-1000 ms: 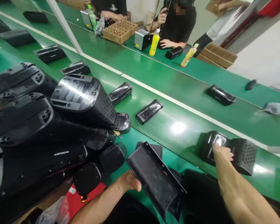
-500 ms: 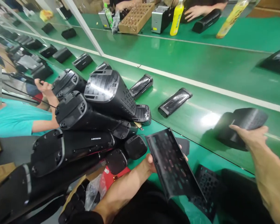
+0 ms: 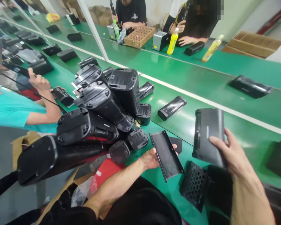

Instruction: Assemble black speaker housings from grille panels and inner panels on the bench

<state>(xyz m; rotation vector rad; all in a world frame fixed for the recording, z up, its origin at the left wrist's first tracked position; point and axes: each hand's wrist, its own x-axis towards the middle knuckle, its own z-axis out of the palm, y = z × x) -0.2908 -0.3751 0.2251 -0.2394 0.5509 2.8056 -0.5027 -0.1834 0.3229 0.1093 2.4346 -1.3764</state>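
Over the green conveyor belt [image 3: 227,93], the person's left hand [image 3: 154,158] lies palm up with its fingers loosely spread, and a curved black plastic panel [image 3: 166,155] rests across it. Their right hand [image 3: 231,153] grips a black housing shell [image 3: 208,137] upright by its edge, thumb on the face and fingers spread behind. Just below that shell, a perforated black grille [image 3: 194,186] lies on the belt. Left of the panel, a heap of black housings [image 3: 96,115] sits piled against the belt's edge. Further along the belt, a co-worker's hands [image 3: 38,83] are beside that heap, and smaller black parts [image 3: 172,107] lie scattered nearby.
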